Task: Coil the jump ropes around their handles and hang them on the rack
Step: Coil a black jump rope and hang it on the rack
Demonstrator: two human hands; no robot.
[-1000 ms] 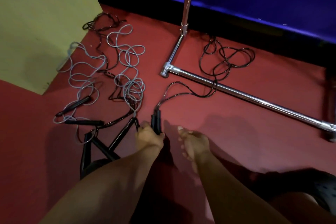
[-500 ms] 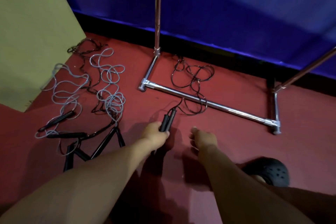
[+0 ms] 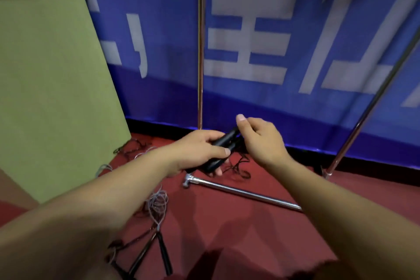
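A red floor (image 3: pixel 238 223) runs up to a blue banner (image 3: pixel 272 41) with big white characters, and a green panel (image 3: pixel 52 88) fills the left of the frame. The rack (image 3: pixel 245 193) stands against the banner: a chrome upright at centre, a base bar low centre-right, a second pole slanting up the right edge.

At mid-frame my left hand (image 3: pixel 200 150) is wrapped around the black handles (image 3: pixel 221 148), both held together as a bundle, thumb pressed across them. My right hand (image 3: pixel 261 138) sits just right of it at the handles' upper end, fingers curled in a pinch; I think it holds the rope where it leaves the handles, but the cord there is blurred and I cannot be sure. The black rope (image 3: pixel 236 166) trails down from the bundle to a loose tangle on the floor by the base bar.

This looks like the start of the first coil. To do it well I should keep the handles parallel and still in the left hand, feed the cord with the right under light tension, and lay turns side by side so they don't slip off.

Other ropes (image 3: pixel 156 207) lie uncoiled at lower left, their handles near the bottom edge.
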